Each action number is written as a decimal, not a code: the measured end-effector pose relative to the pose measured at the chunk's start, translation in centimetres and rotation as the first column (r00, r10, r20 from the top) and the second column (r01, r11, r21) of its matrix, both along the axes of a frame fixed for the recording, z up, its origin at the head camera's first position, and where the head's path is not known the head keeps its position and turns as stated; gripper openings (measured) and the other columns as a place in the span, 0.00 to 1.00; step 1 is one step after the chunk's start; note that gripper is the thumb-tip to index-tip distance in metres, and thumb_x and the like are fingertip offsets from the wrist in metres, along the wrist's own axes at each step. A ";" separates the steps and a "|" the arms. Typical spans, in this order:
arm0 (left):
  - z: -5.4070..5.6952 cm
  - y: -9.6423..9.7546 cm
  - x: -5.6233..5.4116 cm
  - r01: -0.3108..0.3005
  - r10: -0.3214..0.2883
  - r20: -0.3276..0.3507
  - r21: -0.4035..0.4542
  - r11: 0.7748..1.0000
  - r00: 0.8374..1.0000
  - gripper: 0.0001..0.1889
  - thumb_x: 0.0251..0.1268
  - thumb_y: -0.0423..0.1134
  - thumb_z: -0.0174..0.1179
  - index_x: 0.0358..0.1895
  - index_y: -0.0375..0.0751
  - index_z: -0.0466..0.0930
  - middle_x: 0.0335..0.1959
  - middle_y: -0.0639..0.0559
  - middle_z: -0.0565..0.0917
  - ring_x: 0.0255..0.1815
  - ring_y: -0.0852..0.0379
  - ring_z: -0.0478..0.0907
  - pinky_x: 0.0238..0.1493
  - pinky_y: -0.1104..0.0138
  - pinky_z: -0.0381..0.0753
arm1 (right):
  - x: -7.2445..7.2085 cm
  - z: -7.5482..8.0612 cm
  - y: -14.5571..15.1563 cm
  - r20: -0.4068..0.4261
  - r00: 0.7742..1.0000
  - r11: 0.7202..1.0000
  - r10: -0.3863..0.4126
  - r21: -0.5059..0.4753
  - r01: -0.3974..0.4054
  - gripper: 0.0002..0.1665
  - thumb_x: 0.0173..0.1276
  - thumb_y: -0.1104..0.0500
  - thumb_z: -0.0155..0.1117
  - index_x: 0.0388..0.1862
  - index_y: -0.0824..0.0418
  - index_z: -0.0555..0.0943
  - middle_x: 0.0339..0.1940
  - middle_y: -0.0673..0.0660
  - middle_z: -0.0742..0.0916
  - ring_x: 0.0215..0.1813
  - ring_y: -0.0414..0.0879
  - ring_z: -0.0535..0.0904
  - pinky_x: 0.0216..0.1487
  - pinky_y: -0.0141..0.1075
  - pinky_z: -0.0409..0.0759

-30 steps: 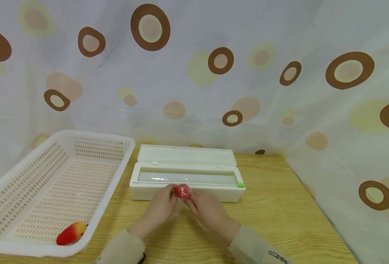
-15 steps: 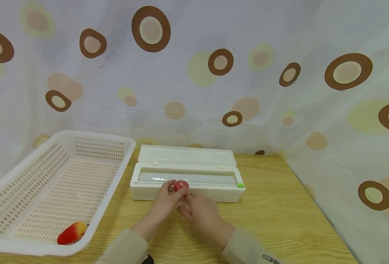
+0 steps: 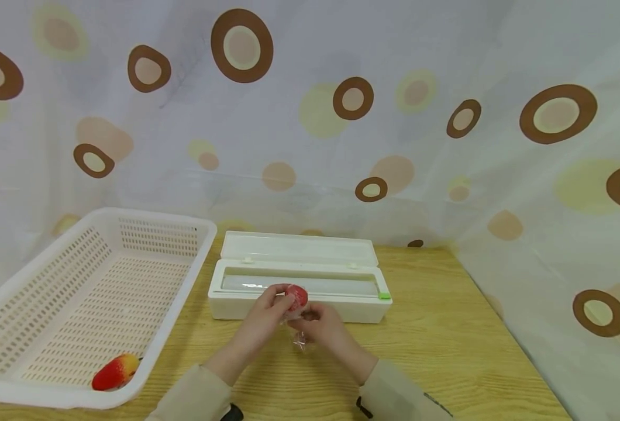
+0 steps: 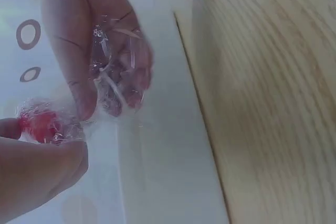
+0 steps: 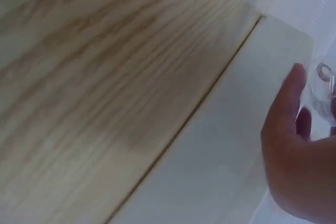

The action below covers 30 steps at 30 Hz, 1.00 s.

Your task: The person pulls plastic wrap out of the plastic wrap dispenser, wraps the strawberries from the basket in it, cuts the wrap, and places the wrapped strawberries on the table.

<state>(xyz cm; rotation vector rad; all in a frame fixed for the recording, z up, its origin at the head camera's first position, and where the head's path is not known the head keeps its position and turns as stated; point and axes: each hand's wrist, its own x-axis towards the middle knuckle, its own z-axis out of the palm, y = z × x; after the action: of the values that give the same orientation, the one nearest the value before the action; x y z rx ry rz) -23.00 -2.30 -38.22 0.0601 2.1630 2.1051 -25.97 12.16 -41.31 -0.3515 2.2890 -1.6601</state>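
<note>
A small red round fruit, wrapped in clear cling film, is held up in front of the white wrap box. My left hand grips it between thumb and fingers. Just below and to the right, my right hand pinches the gathered film. In the left wrist view the film narrows to a twist beside the fruit, and its loose end spreads under the right hand's fingers. The right wrist view catches only part of the right hand, with film at the frame's edge.
The white wrap box lies with its lid raised, a roll of film inside. At the left, a white plastic basket contains a red-and-yellow fruit. A patterned curtain rises behind the wooden table.
The wrapped fruit has shifted slightly right and tilted in my left hand. My right hand has turned, and a loose tail of film now shows beneath its fingers.
</note>
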 end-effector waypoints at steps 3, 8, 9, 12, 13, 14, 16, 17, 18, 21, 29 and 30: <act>0.1 -0.1 0.2 0.045 -0.046 -0.014 -0.067 0.997 0.999 0.20 0.71 0.41 0.45 0.59 0.32 0.66 0.49 0.38 0.80 0.54 0.46 0.76 0.60 0.49 0.68 | -0.4 -0.3 0.4 0.075 0.996 0.998 0.037 -0.061 -0.033 0.15 0.66 0.64 0.57 0.44 0.77 0.77 0.23 0.50 0.82 0.24 0.36 0.77 0.28 0.28 0.77; 0.0 -0.1 0.4 0.109 -0.116 -0.042 -0.146 0.983 0.992 0.19 0.72 0.41 0.45 0.58 0.33 0.66 0.50 0.39 0.81 0.57 0.44 0.74 0.60 0.48 0.68 | -0.9 -0.3 1.2 0.203 0.976 0.973 0.077 -0.228 -0.030 0.19 0.66 0.69 0.51 0.52 0.81 0.72 0.28 0.50 0.84 0.31 0.37 0.81 0.37 0.31 0.82; 0.0 -0.1 0.3 0.117 -0.125 -0.045 -0.153 0.981 0.991 0.19 0.72 0.41 0.45 0.59 0.33 0.66 0.50 0.39 0.80 0.57 0.44 0.74 0.59 0.49 0.69 | -1.0 -0.1 1.4 0.230 0.969 0.963 0.087 -0.268 -0.023 0.20 0.66 0.69 0.50 0.54 0.81 0.71 0.29 0.50 0.85 0.32 0.37 0.82 0.39 0.31 0.82; -0.1 0.1 0.2 0.108 -0.121 -0.054 -0.194 0.975 0.991 0.18 0.70 0.40 0.47 0.58 0.34 0.66 0.51 0.38 0.78 0.56 0.44 0.74 0.56 0.52 0.73 | -1.0 0.3 1.6 0.305 0.938 0.906 0.162 -0.424 -0.019 0.19 0.66 0.71 0.43 0.53 0.80 0.72 0.31 0.50 0.86 0.36 0.39 0.83 0.43 0.31 0.82; -0.1 0.2 0.2 0.097 -0.112 -0.061 -0.213 0.972 0.992 0.18 0.70 0.40 0.48 0.57 0.34 0.66 0.53 0.37 0.76 0.57 0.43 0.73 0.55 0.52 0.73 | -1.0 0.5 1.7 0.327 0.926 0.881 0.187 -0.473 -0.011 0.19 0.67 0.70 0.41 0.50 0.77 0.74 0.31 0.51 0.87 0.37 0.39 0.84 0.43 0.31 0.82; -0.1 0.2 0.2 0.084 -0.102 -0.069 -0.226 0.971 0.992 0.18 0.69 0.40 0.49 0.57 0.34 0.67 0.55 0.35 0.73 0.59 0.42 0.71 0.56 0.51 0.72 | -0.9 0.8 1.7 0.342 0.915 0.854 0.213 -0.519 -0.004 0.19 0.68 0.68 0.38 0.48 0.74 0.75 0.31 0.51 0.87 0.37 0.40 0.84 0.43 0.32 0.82; -0.1 0.3 0.2 0.054 -0.077 -0.091 -0.235 0.970 0.993 0.17 0.69 0.40 0.50 0.55 0.33 0.67 0.59 0.33 0.68 0.62 0.38 0.66 0.59 0.48 0.69 | -0.8 1.2 1.7 0.357 0.899 0.808 0.256 -0.589 0.003 0.19 0.70 0.65 0.36 0.43 0.67 0.77 0.33 0.51 0.87 0.39 0.41 0.84 0.44 0.32 0.82; -0.1 0.3 0.2 0.044 -0.068 -0.096 -0.233 0.972 0.993 0.17 0.69 0.39 0.50 0.56 0.33 0.68 0.60 0.32 0.67 0.64 0.37 0.65 0.60 0.47 0.69 | -0.7 1.5 1.7 0.353 0.898 0.797 0.262 -0.604 0.005 0.19 0.71 0.64 0.36 0.41 0.63 0.78 0.33 0.52 0.87 0.39 0.41 0.84 0.44 0.33 0.82; 0.0 0.3 0.3 0.042 -0.065 -0.101 -0.223 0.974 0.993 0.17 0.69 0.39 0.50 0.56 0.33 0.68 0.61 0.32 0.66 0.64 0.36 0.64 0.60 0.46 0.68 | -0.7 1.7 1.7 0.340 0.903 0.797 0.263 -0.604 -0.005 0.19 0.73 0.62 0.37 0.41 0.63 0.78 0.34 0.51 0.87 0.39 0.41 0.84 0.45 0.33 0.82; 0.1 0.3 0.3 0.056 -0.076 -0.105 -0.180 0.982 0.992 0.17 0.70 0.38 0.48 0.57 0.33 0.67 0.60 0.33 0.70 0.65 0.36 0.65 0.61 0.46 0.68 | -0.5 2.3 1.8 0.285 0.933 0.839 0.219 -0.543 -0.031 0.17 0.74 0.59 0.44 0.47 0.67 0.78 0.36 0.48 0.86 0.40 0.39 0.83 0.45 0.31 0.82; 0.3 0.6 0.4 0.044 -0.059 -0.132 -0.113 0.993 0.990 0.21 0.69 0.32 0.48 0.62 0.27 0.63 0.60 0.31 0.71 0.65 0.37 0.66 0.62 0.50 0.69 | 0.2 3.4 1.0 0.156 0.986 0.947 0.063 -0.322 -0.009 0.24 0.72 0.60 0.51 0.56 0.80 0.68 0.41 0.49 0.81 0.42 0.34 0.78 0.52 0.31 0.78; 0.3 0.6 0.4 0.032 -0.046 -0.132 -0.108 0.994 0.990 0.21 0.69 0.32 0.48 0.62 0.26 0.62 0.61 0.30 0.71 0.65 0.37 0.66 0.63 0.50 0.69 | 0.3 3.6 0.8 0.144 0.988 0.952 0.054 -0.306 -0.007 0.24 0.72 0.61 0.50 0.57 0.80 0.67 0.41 0.49 0.81 0.43 0.34 0.78 0.54 0.32 0.78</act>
<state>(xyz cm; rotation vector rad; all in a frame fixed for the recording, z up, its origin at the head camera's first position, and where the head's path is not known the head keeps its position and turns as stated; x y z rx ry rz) -22.57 -1.67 -37.93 0.2390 2.3250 2.0159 -25.68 13.00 -37.72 -0.3129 1.9107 -1.9563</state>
